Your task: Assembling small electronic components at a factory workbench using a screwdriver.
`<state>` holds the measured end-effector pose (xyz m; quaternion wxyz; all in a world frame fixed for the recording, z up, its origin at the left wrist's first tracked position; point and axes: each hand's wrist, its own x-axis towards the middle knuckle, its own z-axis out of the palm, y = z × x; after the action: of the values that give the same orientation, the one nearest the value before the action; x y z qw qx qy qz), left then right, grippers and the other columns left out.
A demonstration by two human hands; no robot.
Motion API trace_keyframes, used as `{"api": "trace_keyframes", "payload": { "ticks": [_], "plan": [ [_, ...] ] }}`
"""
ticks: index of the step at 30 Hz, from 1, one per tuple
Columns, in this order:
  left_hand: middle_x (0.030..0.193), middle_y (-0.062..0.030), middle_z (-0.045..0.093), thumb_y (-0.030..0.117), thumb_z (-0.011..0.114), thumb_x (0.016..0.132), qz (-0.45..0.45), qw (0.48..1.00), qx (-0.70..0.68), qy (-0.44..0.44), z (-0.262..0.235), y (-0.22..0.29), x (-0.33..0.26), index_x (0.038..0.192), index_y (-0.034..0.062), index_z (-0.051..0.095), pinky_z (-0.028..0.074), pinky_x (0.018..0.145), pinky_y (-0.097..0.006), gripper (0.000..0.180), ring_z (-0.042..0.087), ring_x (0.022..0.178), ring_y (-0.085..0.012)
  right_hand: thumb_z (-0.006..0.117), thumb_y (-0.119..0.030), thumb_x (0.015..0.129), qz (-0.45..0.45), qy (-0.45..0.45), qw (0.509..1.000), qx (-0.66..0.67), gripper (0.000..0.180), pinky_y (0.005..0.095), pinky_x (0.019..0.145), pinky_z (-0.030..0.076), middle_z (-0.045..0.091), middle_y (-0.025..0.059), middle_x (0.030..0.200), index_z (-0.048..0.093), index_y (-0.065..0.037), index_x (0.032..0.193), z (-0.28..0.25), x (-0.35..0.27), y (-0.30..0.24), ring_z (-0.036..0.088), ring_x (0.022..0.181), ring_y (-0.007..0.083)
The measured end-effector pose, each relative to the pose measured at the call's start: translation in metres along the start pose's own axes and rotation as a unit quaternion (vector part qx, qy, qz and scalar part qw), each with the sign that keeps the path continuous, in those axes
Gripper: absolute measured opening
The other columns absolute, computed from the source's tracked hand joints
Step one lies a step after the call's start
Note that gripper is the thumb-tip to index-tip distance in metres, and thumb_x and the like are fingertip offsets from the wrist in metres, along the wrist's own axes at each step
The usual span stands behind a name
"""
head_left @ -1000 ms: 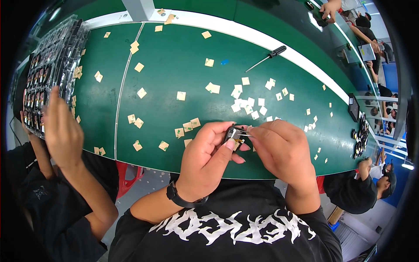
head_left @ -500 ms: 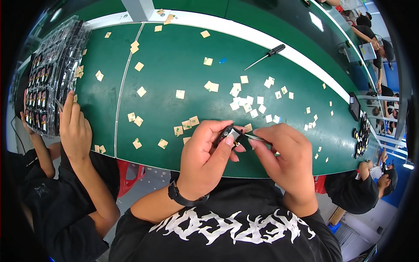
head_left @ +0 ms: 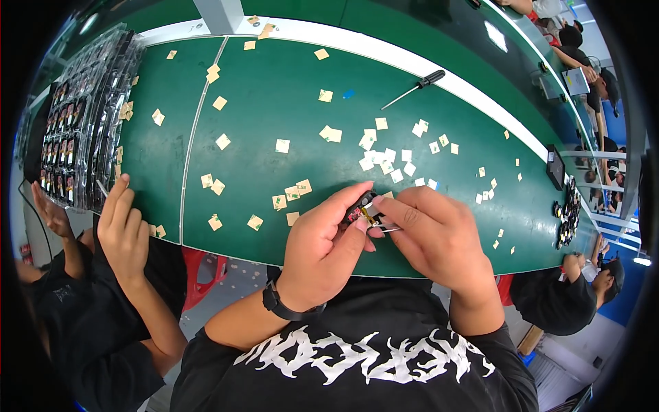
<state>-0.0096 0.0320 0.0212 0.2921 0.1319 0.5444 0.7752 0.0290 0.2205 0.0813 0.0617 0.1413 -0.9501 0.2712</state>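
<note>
Near the front edge of the table, my left hand is closed around a small black electronic device, its opened side facing up. Red and yellowish parts show inside the case. My right hand meets it from the right, fingers closed on thin metal tweezers. Thumb and fingertips also reach a small silvery flat piece at the device's upper right; whether it is pinched or only touched is hard to tell. The tweezers' far end is hidden by my fingers.
Many small paper squares lie scattered over the green table. A screwdriver rests at the back. Stacked clear trays of devices stand at far left, beside a co-worker's hand. A black box is at right.
My right hand has come closer to the device, and the silvery piece has shifted, showing red parts inside. At left, the co-worker's hands have moved slightly toward the table's front edge.
</note>
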Motion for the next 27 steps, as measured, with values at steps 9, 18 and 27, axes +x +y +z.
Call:
{"api": "trace_keyframes", "payload": {
  "ticks": [9,18,27],
  "plan": [
    [0.129,-0.0145,0.065,0.003,0.049,0.103,0.005,0.999,-0.046,-0.006,-0.004,-0.001,-0.001,0.144,-0.0063,0.045,0.053,0.079,-0.024,0.042,0.061,0.085,-0.0086,0.072,0.003,0.080,0.104,0.038,0.980,0.164,0.049,0.0310,0.059,0.054,0.062,0.0093,0.084,0.066,-0.002,0.128,0.028,-0.019,-0.011,0.066,0.066,0.0218],
    [0.133,-0.0170,0.063,0.000,0.045,0.104,0.002,0.997,-0.076,0.006,-0.004,0.001,-0.003,0.144,-0.0068,0.044,0.055,0.087,-0.027,0.040,0.064,0.101,-0.0109,0.071,0.003,0.087,0.214,0.033,0.900,0.378,0.049,0.0274,0.067,0.057,0.075,0.0136,0.092,0.063,-0.001,0.135,0.037,-0.022,-0.019,0.071,0.073,0.0143],
    [0.134,-0.0186,0.062,0.000,0.046,0.104,-0.001,0.997,-0.076,-0.003,0.001,0.001,-0.004,0.145,-0.0069,0.043,0.054,0.091,-0.027,0.041,0.063,0.108,-0.0132,0.074,-0.004,0.079,0.105,0.081,0.986,0.099,0.062,0.0321,0.053,0.050,0.064,0.0057,0.066,0.059,-0.003,0.139,0.044,-0.034,-0.023,0.060,0.052,0.0200]
  ]
}}
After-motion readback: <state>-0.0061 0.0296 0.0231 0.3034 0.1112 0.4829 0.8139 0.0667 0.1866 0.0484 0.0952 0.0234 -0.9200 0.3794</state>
